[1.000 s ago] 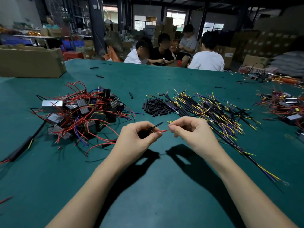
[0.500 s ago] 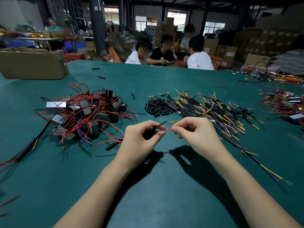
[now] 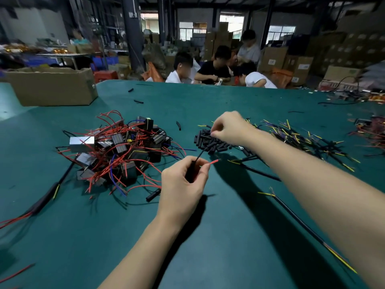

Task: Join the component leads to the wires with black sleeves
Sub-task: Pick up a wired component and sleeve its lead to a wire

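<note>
My left hand point(image 3: 183, 180) is closed around a component, with a red lead point(image 3: 213, 162) and a thin black lead point(image 3: 201, 153) sticking out past the fingertips. My right hand point(image 3: 229, 128) is stretched forward over the pile of short black sleeves point(image 3: 210, 142), fingers pinched at its top; whether a sleeve is between them I cannot tell. Left of the hands lies a heap of components with red leads point(image 3: 118, 151). A spread of black wires with yellow and blue tips point(image 3: 302, 140) lies to the right.
A cardboard box point(image 3: 52, 86) stands at the far left of the green table point(image 3: 208, 236). A black cable point(image 3: 302, 224) runs under my right forearm. More components point(image 3: 373, 132) lie at the right edge. Several people sit beyond the table's far edge.
My right hand let go of the red lead and reached forward to the sleeve pile. My left hand stays in place with the component, its leads now free.
</note>
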The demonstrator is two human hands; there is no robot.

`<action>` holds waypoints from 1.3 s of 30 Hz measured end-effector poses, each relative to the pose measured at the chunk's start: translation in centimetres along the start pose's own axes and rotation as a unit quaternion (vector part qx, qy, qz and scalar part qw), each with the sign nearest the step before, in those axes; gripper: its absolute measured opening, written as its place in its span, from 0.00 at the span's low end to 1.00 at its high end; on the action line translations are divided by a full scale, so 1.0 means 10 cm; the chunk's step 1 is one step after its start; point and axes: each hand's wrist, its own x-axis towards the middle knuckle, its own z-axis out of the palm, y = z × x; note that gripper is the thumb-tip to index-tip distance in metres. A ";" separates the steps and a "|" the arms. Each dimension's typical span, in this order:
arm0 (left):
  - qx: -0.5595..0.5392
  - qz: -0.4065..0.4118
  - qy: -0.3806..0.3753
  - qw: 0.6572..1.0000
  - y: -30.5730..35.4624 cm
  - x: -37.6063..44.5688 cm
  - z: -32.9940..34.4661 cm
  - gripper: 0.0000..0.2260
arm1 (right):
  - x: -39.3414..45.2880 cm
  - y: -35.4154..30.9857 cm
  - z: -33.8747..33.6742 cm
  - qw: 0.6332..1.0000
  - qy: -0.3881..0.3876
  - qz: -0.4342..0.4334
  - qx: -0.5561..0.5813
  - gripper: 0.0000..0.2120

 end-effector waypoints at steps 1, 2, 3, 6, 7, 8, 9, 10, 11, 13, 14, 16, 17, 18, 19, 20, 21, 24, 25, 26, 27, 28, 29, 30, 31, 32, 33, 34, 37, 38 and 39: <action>0.001 -0.002 -0.004 1.000 0.00 0.00 0.00 0.06 | 0.07 -0.01 0.11 0.999 -0.012 0.005 -0.031 0.09; 0.001 -0.004 -0.007 1.000 -0.01 -0.01 0.00 0.06 | 0.12 -0.02 0.20 0.999 -0.007 0.015 -0.043 0.09; 0.000 -0.004 -0.008 1.000 -0.01 -0.01 0.01 0.06 | 0.17 -0.03 0.28 0.999 0.006 0.028 -0.042 0.09; -0.005 -0.002 0.003 1.000 -0.02 -0.01 0.01 0.06 | 0.32 -0.04 0.44 0.996 0.043 0.070 -0.032 0.10; -0.007 -0.001 0.008 1.000 -0.02 0.00 0.01 0.05 | 0.36 -0.03 0.49 0.995 0.049 0.082 -0.036 0.10; -0.009 0.000 0.013 1.000 -0.02 0.00 0.00 0.05 | 0.40 -0.02 0.52 0.994 0.049 0.091 -0.043 0.11; -0.011 0.000 0.017 1.000 -0.02 0.00 0.00 0.05 | 0.43 0.00 0.55 0.993 0.045 0.093 -0.049 0.11; -0.014 -0.002 0.020 1.000 -0.02 0.00 0.00 0.05 | 0.47 0.01 0.58 0.993 0.042 0.093 -0.052 0.12; -0.017 -0.004 0.021 1.000 -0.02 0.00 0.00 0.05 | 0.50 0.02 0.61 0.994 0.041 0.094 -0.050 0.13; -0.022 -0.007 0.021 0.999 -0.03 0.00 0.01 0.06 | 0.57 0.01 0.65 0.992 0.053 0.106 -0.036 0.17; -0.022 -0.007 0.021 1.000 -0.03 0.00 0.01 0.05 | 0.60 -0.01 0.66 0.991 0.058 0.118 -0.030 0.19; -0.020 -0.006 0.021 1.000 -0.03 0.00 0.00 0.04 | 0.64 -0.06 0.68 0.989 0.056 0.136 -0.025 0.21; -0.021 -0.006 0.021 1.000 -0.03 0.00 0.00 0.04 | 0.66 -0.08 0.70 0.988 0.054 0.141 -0.026 0.19; -0.023 -0.005 0.021 1.000 -0.03 0.00 -0.01 0.04 | 0.68 -0.10 0.72 0.988 0.053 0.146 -0.024 0.17; -0.024 -0.004 0.022 0.999 -0.02 0.00 -0.01 0.04 | 0.70 -0.11 0.73 0.987 0.052 0.151 -0.019 0.15; -0.025 -0.003 0.024 0.999 -0.02 0.00 -0.01 0.04 | 0.71 -0.11 0.74 0.986 0.053 0.160 -0.003 0.13; -0.025 -0.004 0.028 0.999 -0.02 0.00 -0.02 0.04 | 0.72 -0.10 0.74 0.983 0.052 0.172 0.027 0.12; -0.028 -0.011 0.035 0.999 -0.02 0.01 -0.02 0.05 | 0.64 -0.09 0.65 0.971 0.055 0.178 0.151 0.11; -0.031 -0.014 0.034 0.999 -0.02 0.01 -0.02 0.06 | 0.54 -0.11 0.58 0.963 0.073 0.172 0.194 0.09; -0.036 -0.016 0.032 0.999 -0.01 0.01 -0.02 0.06 | 0.42 -0.14 0.50 0.950 0.097 0.169 0.245 0.07; -0.039 -0.018 0.030 0.999 -0.01 0.01 -0.02 0.06 | 0.28 -0.17 0.41 0.929 0.124 0.164 0.308 0.07; -0.039 -0.019 0.029 0.999 0.00 0.01 -0.02 0.06 | 0.10 -0.20 0.31 0.900 0.148 0.155 0.379 0.08; -0.036 -0.019 0.026 0.999 0.00 0.01 -0.02 0.05 | -0.10 -0.22 0.22 0.862 0.163 0.147 0.457 0.08; -0.033 -0.019 0.023 0.999 0.00 0.00 -0.01 0.05 | -0.31 -0.23 0.13 0.817 0.171 0.142 0.532 0.08; -0.030 -0.018 0.019 0.999 0.00 0.00 -0.01 0.05 | -0.54 -0.22 0.07 0.773 0.177 0.142 0.593 0.08; -0.029 -0.016 0.014 0.999 0.00 0.00 -0.01 0.05 | -0.76 -0.22 0.03 0.731 0.182 0.151 0.640 0.07; -0.026 -0.013 0.010 1.000 0.00 0.00 -0.01 0.04 | -0.98 -0.23 0.03 0.695 0.183 0.162 0.677 0.05; -0.022 -0.010 0.007 1.000 0.00 -0.01 -0.01 0.04 | -1.16 -0.24 0.06 0.661 0.183 0.174 0.707 0.03; -0.017 -0.010 -0.007 1.000 0.00 -0.01 -0.02 0.05 | -1.45 -0.26 0.19 0.588 0.192 0.208 0.758 0.05; -0.016 -0.012 -0.014 1.000 0.00 -0.01 -0.02 0.05 | -1.47 -0.27 0.22 0.573 0.196 0.217 0.766 0.07; -0.012 -0.013 -0.022 1.000 0.00 -0.01 -0.02 0.04 | -1.46 -0.28 0.23 0.561 0.197 0.223 0.773 0.08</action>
